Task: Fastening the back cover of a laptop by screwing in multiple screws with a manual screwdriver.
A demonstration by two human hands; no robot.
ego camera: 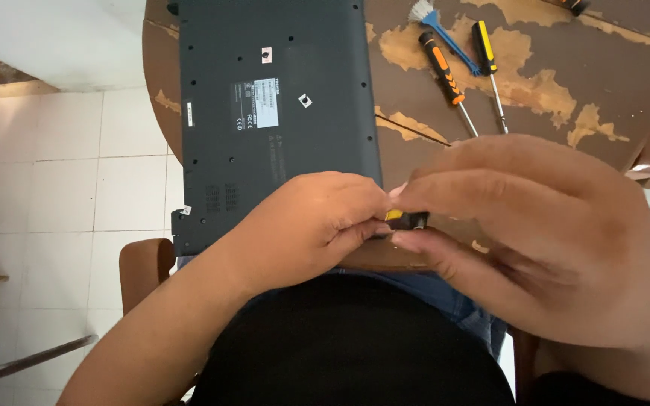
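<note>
Closest to me, both hands meet over the near edge of the table: my left hand [306, 225] is curled shut with its fingertips pinching one end of a small yellow-and-black tool [406, 219], and my right hand [536, 240] closes around the other end, thumb below and fingers above. The piece sits between the two hands, just off the near right corner of the laptop [276, 120], and I cannot tell whether it is a stubby driver or a bit holder. Just beyond, the laptop lies upside down with its dark base panel still on; I judge the opening work has barely begun, since no cover is lifted and no loose screws show. Farther out on the worn round wooden table [566, 90] lie an orange-handled screwdriver [445, 71], a yellow-handled screwdriver [488, 64] and a small blue brush [434, 26], all untouched.
</note>
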